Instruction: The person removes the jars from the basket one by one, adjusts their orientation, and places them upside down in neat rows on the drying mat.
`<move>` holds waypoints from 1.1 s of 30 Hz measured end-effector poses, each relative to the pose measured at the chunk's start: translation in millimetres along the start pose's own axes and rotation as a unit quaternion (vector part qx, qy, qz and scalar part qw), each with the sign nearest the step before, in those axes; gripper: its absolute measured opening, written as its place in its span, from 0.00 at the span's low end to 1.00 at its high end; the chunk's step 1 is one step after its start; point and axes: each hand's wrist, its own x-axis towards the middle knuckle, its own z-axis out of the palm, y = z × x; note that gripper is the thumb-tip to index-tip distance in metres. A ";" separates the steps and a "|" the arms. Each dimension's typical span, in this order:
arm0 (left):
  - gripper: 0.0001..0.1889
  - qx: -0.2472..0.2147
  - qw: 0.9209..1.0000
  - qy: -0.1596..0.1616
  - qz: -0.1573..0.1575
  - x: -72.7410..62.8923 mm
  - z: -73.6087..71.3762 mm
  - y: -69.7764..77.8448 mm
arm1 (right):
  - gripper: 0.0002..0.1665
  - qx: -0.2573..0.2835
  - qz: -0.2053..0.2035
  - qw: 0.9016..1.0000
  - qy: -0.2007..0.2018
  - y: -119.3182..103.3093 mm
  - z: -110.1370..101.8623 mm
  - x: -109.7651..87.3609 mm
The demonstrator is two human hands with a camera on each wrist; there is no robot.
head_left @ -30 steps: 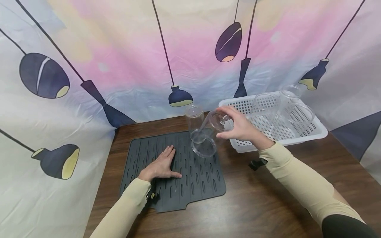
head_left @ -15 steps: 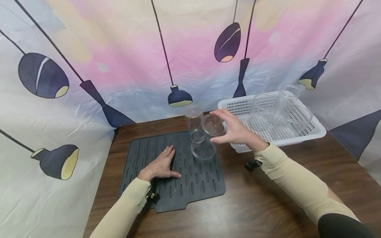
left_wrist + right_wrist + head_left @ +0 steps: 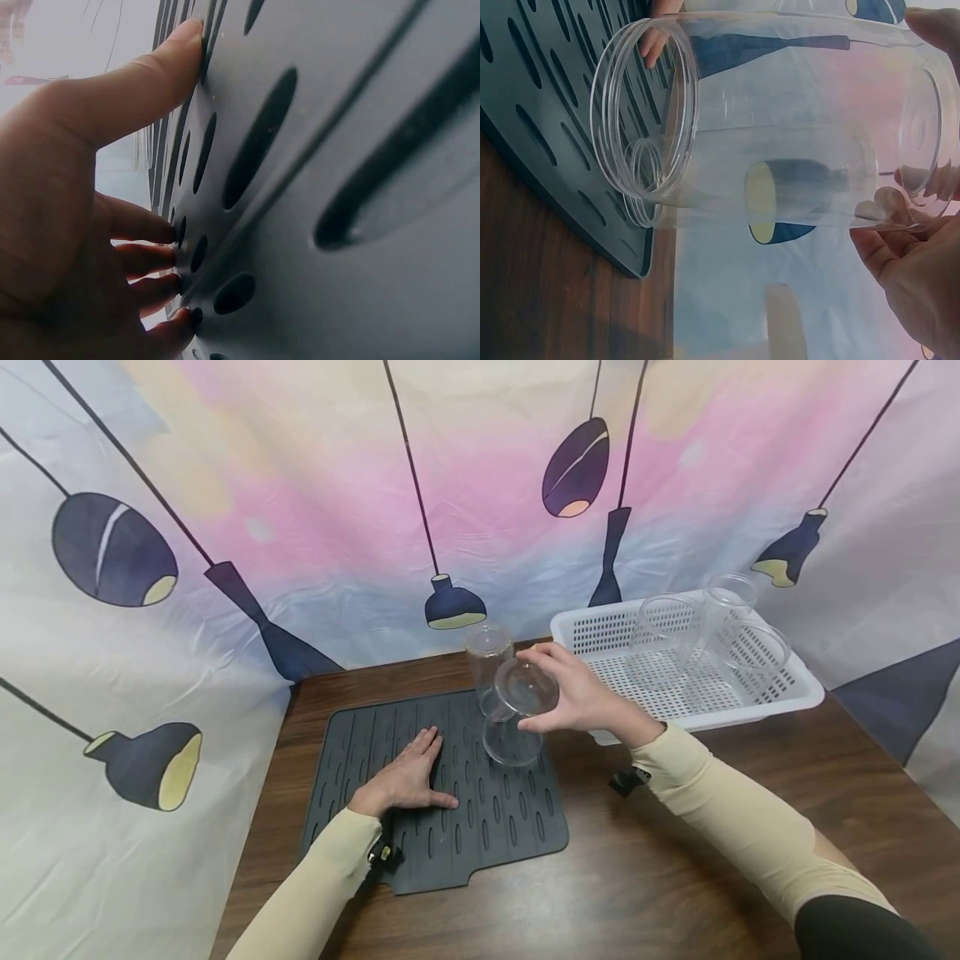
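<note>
My right hand grips a clear jar near its base, thumb on one side and fingers on the other. The jar is upside down, its ridged mouth toward the dark ribbed mat; I cannot tell if the rim touches. Right behind it, another clear jar stands mouth down on the mat's far right corner. In the right wrist view the held jar overlaps that one. My left hand rests on the mat, fingers extended; the left wrist view shows the fingertips against the slotted surface.
A white perforated basket stands at the back right. Inside are clear jars, one at the left, one at the back and one at the right. A patterned cloth hangs behind the wooden table.
My right hand has moved left and slightly down, away from the basket, bringing the jar from a tilt to nearly upright over the mat. My left hand stays in place.
</note>
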 end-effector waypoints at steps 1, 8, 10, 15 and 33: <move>0.62 0.000 1.000 0.001 0.001 -0.1 0.1 -0.2 | 0.57 0.001 -0.001 1.000 0.000 -0.1 1.3 0.4; 0.62 0.001 1.000 0.004 0.004 0.8 1.6 -0.6 | 0.57 -0.001 -0.017 1.000 0.005 -2.1 7.0 4.1; 0.62 -0.001 1.000 0.003 0.005 0.8 1.4 -0.9 | 0.57 -0.003 -0.016 1.000 0.003 -2.5 8.7 5.0; 0.62 0.000 1.000 -0.007 0.003 1.2 0.9 -1.4 | 0.57 -0.009 -0.018 1.000 -0.002 -4.9 13.6 5.9; 0.62 -0.009 1.000 -0.005 0.007 1.1 0.8 -1.6 | 0.59 -0.021 -0.015 1.000 -0.009 -4.0 25.9 9.5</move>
